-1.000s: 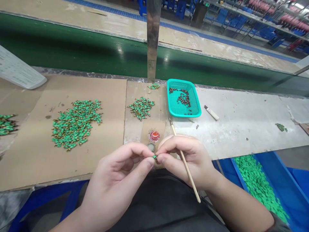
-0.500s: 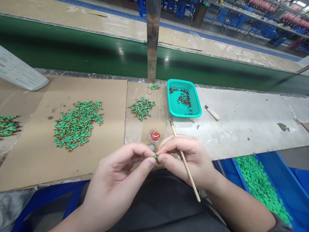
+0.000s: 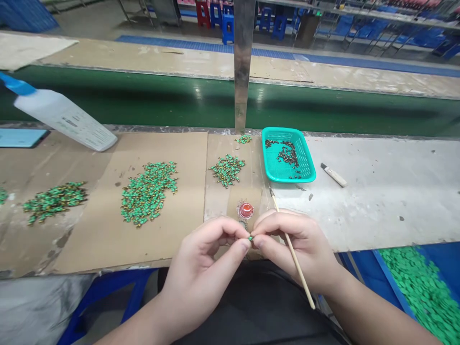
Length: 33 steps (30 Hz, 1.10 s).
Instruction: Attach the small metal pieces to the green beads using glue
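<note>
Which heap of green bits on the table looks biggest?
The heap on the wide cardboard sheet, left of the left hand: it covers more area than the others in view.

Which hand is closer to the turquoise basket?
Right. The right hand is on the near side of the turquoise basket; the left hand is farther away, toward the left.

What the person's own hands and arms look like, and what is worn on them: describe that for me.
The left hand and right hand are bare, with no gloves, rings or watch in view. The left forearm and right forearm show no sleeves. Below them, dark clothing covers the lap.
</note>
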Motion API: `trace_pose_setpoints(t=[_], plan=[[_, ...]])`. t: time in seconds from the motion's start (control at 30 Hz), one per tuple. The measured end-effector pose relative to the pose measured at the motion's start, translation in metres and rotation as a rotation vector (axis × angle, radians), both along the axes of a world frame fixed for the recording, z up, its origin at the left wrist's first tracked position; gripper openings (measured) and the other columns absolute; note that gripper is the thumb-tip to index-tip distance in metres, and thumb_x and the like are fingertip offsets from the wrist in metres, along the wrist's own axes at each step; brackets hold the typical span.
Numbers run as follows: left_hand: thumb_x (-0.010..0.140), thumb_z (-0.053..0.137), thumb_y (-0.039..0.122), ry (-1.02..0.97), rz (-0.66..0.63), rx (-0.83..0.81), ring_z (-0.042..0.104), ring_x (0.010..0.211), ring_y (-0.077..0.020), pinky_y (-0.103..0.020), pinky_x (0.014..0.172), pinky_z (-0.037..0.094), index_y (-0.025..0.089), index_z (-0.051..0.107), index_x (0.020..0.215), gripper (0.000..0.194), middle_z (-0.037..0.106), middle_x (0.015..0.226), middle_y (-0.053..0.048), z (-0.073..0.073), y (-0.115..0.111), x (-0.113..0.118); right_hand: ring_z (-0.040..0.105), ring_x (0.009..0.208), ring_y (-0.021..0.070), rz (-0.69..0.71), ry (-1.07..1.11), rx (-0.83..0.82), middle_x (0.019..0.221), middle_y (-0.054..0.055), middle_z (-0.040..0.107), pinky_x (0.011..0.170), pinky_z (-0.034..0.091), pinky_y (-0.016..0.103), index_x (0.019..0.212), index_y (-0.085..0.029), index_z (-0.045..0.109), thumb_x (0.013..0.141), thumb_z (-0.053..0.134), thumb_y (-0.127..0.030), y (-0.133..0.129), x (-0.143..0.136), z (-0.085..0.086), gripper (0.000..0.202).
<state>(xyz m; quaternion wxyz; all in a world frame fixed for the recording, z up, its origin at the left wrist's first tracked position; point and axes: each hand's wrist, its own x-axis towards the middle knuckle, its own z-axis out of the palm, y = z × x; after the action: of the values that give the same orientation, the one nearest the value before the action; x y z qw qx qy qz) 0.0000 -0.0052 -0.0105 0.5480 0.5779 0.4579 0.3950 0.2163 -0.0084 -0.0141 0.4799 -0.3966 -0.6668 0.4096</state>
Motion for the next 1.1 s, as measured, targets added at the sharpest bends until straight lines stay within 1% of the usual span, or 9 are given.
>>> trace_pose_setpoints(t=[0.2, 0.33, 0.43, 0.53, 0.6, 0.67, 0.77, 0.97, 1.1], plan=[[0.103, 0.077, 0.024, -0.009, -0.035, -0.019, 0.072, 0.071, -0.0155, -0.022, 0.063, 0.056, 0.025, 0.081, 0.091, 0.013, 0.078, 0.080, 0.001, -0.005, 0.002, 0.002, 0.076, 0.074, 0.0144, -0.029, -0.059, -0.054, 0.083, -0.001, 0.082, 0.072, 0.060, 0.023, 0.093, -0.023, 0.083, 0.105, 0.077, -0.016, 0.001, 0.000, -0.004, 0.015], [0.106, 0.070, 0.030, 0.170, -0.068, 0.115, 0.076, 0.074, -0.0188, -0.027, 0.067, 0.062, 0.025, 0.078, 0.094, 0.015, 0.080, 0.082, -0.001, -0.010, 0.019, 0.000, 0.078, 0.075, 0.0160, -0.118, -0.144, -0.058, 0.085, -0.001, 0.084, 0.071, 0.061, 0.025, 0.096, -0.025, 0.084, 0.107, 0.076, -0.021, 0.001, 0.003, -0.006, 0.014], [0.103, 0.073, 0.024, 0.348, 0.017, 0.253, 0.076, 0.084, -0.0208, -0.032, 0.079, 0.064, 0.024, 0.080, 0.090, 0.014, 0.080, 0.089, -0.003, -0.018, 0.051, -0.007, 0.082, 0.083, 0.0186, -0.234, -0.130, -0.038, 0.093, 0.001, 0.087, 0.076, 0.065, 0.027, 0.102, -0.028, 0.086, 0.113, 0.075, -0.030, -0.001, 0.011, -0.011, 0.016], [0.106, 0.073, 0.016, 0.532, 0.106, 0.304, 0.077, 0.094, -0.0223, -0.039, 0.095, 0.065, 0.023, 0.083, 0.095, 0.016, 0.082, 0.095, -0.003, -0.029, 0.092, -0.014, 0.081, 0.079, 0.0191, -0.260, -0.099, -0.077, 0.089, 0.002, 0.085, 0.072, 0.065, 0.027, 0.098, -0.028, 0.085, 0.118, 0.073, -0.039, -0.003, 0.018, -0.017, 0.026], [0.110, 0.077, 0.021, 0.657, 0.124, 0.303, 0.079, 0.100, -0.0239, -0.045, 0.101, 0.067, 0.021, 0.083, 0.100, 0.012, 0.084, 0.101, -0.004, -0.035, 0.118, -0.017, 0.079, 0.077, 0.0192, -0.250, -0.107, -0.083, 0.086, 0.002, 0.082, 0.070, 0.064, 0.026, 0.095, -0.027, 0.084, 0.118, 0.074, -0.043, -0.004, 0.020, -0.020, 0.030], [0.113, 0.081, 0.033, 0.765, 0.128, 0.284, 0.082, 0.112, -0.0264, -0.051, 0.106, 0.069, 0.019, 0.083, 0.114, 0.014, 0.086, 0.119, -0.007, -0.036, 0.139, -0.022, 0.078, 0.076, 0.0193, -0.242, -0.114, -0.071, 0.085, 0.002, 0.082, 0.069, 0.064, 0.027, 0.093, -0.027, 0.084, 0.118, 0.074, -0.046, -0.005, 0.021, -0.020, 0.032], [0.115, 0.080, 0.041, 0.897, 0.140, 0.228, 0.082, 0.121, -0.0287, -0.053, 0.109, 0.070, 0.021, 0.082, 0.130, 0.026, 0.084, 0.138, -0.011, -0.032, 0.158, -0.043, 0.078, 0.077, 0.0196, -0.220, -0.073, -0.051, 0.085, 0.003, 0.082, 0.070, 0.065, 0.027, 0.096, -0.028, 0.085, 0.120, 0.072, -0.048, -0.008, 0.024, -0.020, 0.034], [0.114, 0.081, 0.042, 1.149, 0.269, 0.066, 0.082, 0.123, -0.0307, -0.053, 0.106, 0.072, 0.021, 0.081, 0.138, 0.032, 0.082, 0.143, -0.012, -0.015, 0.190, -0.118, 0.068, 0.081, 0.0208, -0.291, 0.089, -0.057, 0.084, 0.003, 0.073, 0.077, 0.059, 0.032, 0.114, -0.034, 0.090, 0.127, 0.045, -0.067, -0.017, 0.041, -0.031, 0.057], [0.114, 0.081, 0.042, 1.211, 0.217, 0.017, 0.082, 0.121, -0.0304, -0.052, 0.104, 0.072, 0.021, 0.080, 0.141, 0.034, 0.082, 0.144, -0.012, -0.017, 0.211, -0.134, 0.058, 0.093, 0.0247, -0.314, 0.026, -0.042, 0.096, 0.004, 0.061, 0.087, 0.050, 0.039, 0.116, -0.036, 0.090, 0.126, 0.040, -0.071, -0.017, 0.047, -0.038, 0.062]])
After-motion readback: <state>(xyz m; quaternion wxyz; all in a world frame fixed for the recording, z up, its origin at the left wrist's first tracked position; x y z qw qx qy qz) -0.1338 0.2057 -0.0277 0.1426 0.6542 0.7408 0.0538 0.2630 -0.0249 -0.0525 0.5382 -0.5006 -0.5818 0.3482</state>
